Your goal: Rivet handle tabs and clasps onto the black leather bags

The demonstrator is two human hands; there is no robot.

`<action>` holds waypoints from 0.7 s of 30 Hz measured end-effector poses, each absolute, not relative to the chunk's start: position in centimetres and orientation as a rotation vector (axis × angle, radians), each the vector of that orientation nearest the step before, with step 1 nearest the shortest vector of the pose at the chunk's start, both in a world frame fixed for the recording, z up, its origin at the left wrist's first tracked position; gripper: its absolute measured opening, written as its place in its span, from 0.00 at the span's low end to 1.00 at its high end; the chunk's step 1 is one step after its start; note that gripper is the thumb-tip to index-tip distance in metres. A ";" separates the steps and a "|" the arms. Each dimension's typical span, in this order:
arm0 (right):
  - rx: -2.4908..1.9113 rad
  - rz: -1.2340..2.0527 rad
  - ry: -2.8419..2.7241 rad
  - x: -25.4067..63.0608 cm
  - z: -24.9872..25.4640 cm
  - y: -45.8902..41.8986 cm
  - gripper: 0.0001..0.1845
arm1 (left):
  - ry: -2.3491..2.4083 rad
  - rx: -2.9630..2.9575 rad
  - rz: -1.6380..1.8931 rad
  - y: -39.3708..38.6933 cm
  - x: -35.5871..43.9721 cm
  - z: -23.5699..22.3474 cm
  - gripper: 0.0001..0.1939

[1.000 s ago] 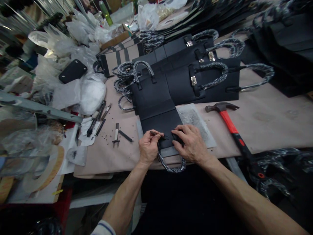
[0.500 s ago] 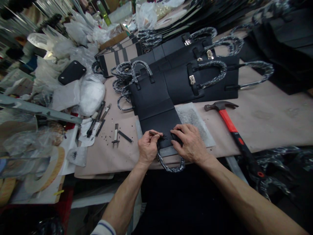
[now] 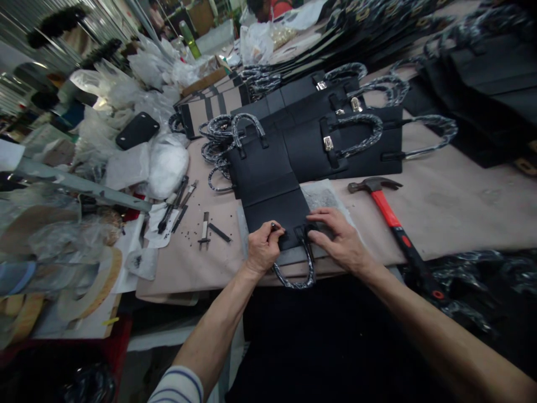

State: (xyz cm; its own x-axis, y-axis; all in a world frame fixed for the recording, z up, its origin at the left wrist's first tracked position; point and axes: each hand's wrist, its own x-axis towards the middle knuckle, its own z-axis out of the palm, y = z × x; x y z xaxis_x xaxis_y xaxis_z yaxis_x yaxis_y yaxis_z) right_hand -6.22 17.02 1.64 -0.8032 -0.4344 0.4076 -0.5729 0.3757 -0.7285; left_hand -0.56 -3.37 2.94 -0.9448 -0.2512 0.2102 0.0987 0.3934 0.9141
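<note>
A black leather bag panel point(image 3: 272, 196) lies on a pale slab point(image 3: 325, 196) at the table's near edge. Its plastic-wrapped handle point(image 3: 296, 284) loops toward me over that edge. My left hand point(image 3: 264, 246) is closed in a pinch at the left end of the handle, gripping a small dark metal rod-like tool point(image 3: 274, 226). My right hand point(image 3: 339, 238) rests by the handle's right end, thumb and fingers apart around the black handle tab point(image 3: 302, 232). Whether the right fingers press on the tab is hard to make out.
A claw hammer point(image 3: 388, 215) with a red and black grip lies right of the slab. Left are a pronged punch point(image 3: 205, 230), a dark strip point(image 3: 220, 232) and scattered tiny bits. More black panels with wrapped handles point(image 3: 361, 134) lie behind. Plastic bags point(image 3: 168, 168) crowd the left.
My right hand has opened and shifted slightly right, off the handle tab, which now shows. My left hand still pinches the tool, tipped more upright. The view has swung slightly.
</note>
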 end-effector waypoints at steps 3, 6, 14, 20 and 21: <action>0.621 1.304 -2.475 -6.8 1.9 20.4 0.13 | -2.396 0.060 -1.515 -3.5 -0.7 3.1 0.06; 0.338 0.873 -2.656 -7.3 1.3 25.3 0.16 | -2.404 0.030 -1.518 -3.5 -0.8 3.2 0.06; -0.032 1.156 -3.055 -8.9 0.5 32.3 0.15 | -2.370 -0.014 -1.546 -3.6 -0.8 2.8 0.06; -0.050 1.943 -3.064 -6.2 5.9 28.2 0.19 | -2.350 -0.092 -1.510 -3.9 -0.7 1.9 0.06; -0.162 2.000 -3.027 -5.5 7.2 27.2 0.19 | -2.365 -0.118 -1.463 -4.0 -0.7 1.6 0.06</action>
